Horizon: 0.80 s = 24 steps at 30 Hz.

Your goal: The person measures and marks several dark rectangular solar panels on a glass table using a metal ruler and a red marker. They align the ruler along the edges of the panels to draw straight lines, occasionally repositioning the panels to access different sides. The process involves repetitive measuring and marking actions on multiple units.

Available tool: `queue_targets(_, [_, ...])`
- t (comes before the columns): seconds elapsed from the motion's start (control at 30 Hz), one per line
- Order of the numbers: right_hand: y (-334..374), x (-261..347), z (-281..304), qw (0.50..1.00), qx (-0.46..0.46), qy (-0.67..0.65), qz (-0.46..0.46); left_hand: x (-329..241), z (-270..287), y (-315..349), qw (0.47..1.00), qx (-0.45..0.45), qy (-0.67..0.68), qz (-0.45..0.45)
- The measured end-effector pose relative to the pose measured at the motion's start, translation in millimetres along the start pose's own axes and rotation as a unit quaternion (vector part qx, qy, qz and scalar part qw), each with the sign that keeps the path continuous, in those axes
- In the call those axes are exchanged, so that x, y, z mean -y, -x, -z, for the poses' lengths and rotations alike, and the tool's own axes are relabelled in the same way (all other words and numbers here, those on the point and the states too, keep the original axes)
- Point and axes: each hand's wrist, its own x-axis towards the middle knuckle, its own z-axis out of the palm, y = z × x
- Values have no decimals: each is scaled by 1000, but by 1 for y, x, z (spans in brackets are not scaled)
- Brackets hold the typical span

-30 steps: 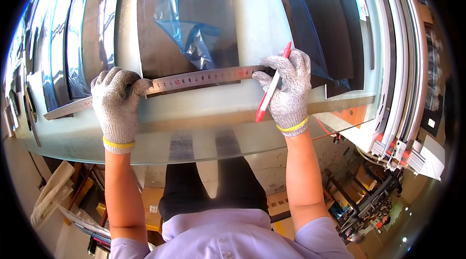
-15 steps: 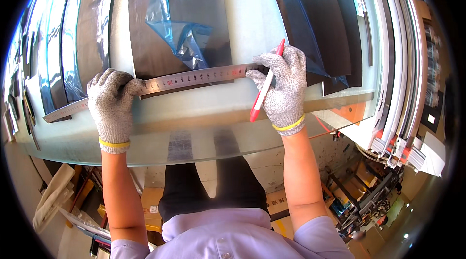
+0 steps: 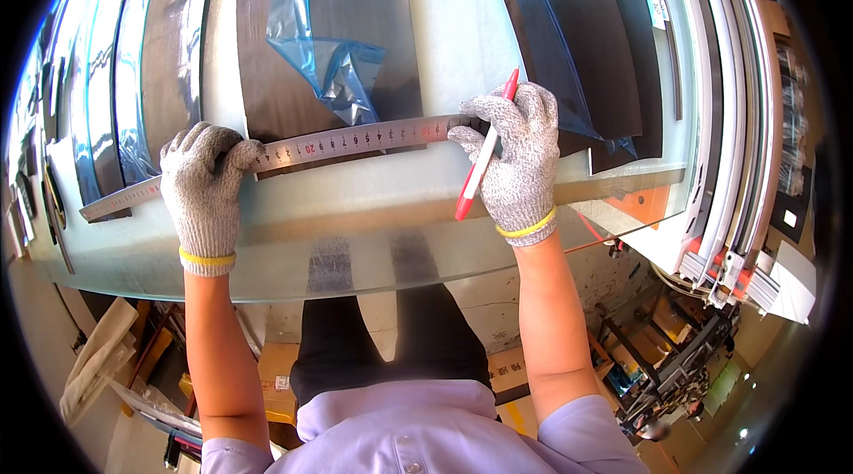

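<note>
A long metal ruler [image 3: 346,142] lies across the near end of a dark brown sheet strip [image 3: 373,39]. Grey knit gloves with yellow cuffs cover both hands. My left hand [image 3: 204,181] is closed on the ruler left of the strip, thumb and fingers pinching its edge. At the ruler's right end, my right hand [image 3: 522,150] grips it between thumb and fingertips. That same hand carries a red-and-white marker pen [image 3: 481,167], slanted between thumb and forefinger. Crumpled blue protective film [image 3: 342,74] is peeled partly off the strip.
More film-covered strips [image 3: 164,56] lie to the left, and dark strips [image 3: 577,39] with blue film to the right. All rest on a glass-topped table [image 3: 382,265] with a curved-looking near edge. White metal rails [image 3: 733,92] run along the right side. Cardboard boxes [image 3: 277,376] stand below.
Almost nothing differs. Both hands and the pen have shifted very slightly left, while the ruler stays across the brown strip.
</note>
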Motion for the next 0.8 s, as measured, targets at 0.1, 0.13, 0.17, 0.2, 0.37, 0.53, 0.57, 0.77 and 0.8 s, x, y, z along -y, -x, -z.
queue_targets(0.1, [-2,2,0,1000,0,1,-2,2,0,1,1000,0,10,7])
queue_targets(0.13, [-2,3,-1,1000,1,-1,0,5,1,1,1000,-1,11,10])
queue_targets(0.17, [-3,3,-1,1000,2,-2,2,6,2,2,1000,-6,18,1])
queue_targets(0.2, [-3,3,-1,1000,4,-4,4,4,3,1,1000,-11,26,-7])
queue_targets(0.37, [-2,7,2,1000,7,-2,-6,2,6,3,1000,-5,18,-10])
queue_targets(0.53, [0,6,1,1000,13,6,-8,3,2,5,999,-24,34,11])
queue_targets(0.57, [0,6,1,1000,12,4,-9,1,2,7,999,-26,27,16])
queue_targets(0.77, [-2,8,3,1000,24,10,-12,-3,1,8,999,-37,6,19])
queue_targets(0.8, [-2,6,1,1000,9,1,-5,-4,1,8,999,-38,8,19])
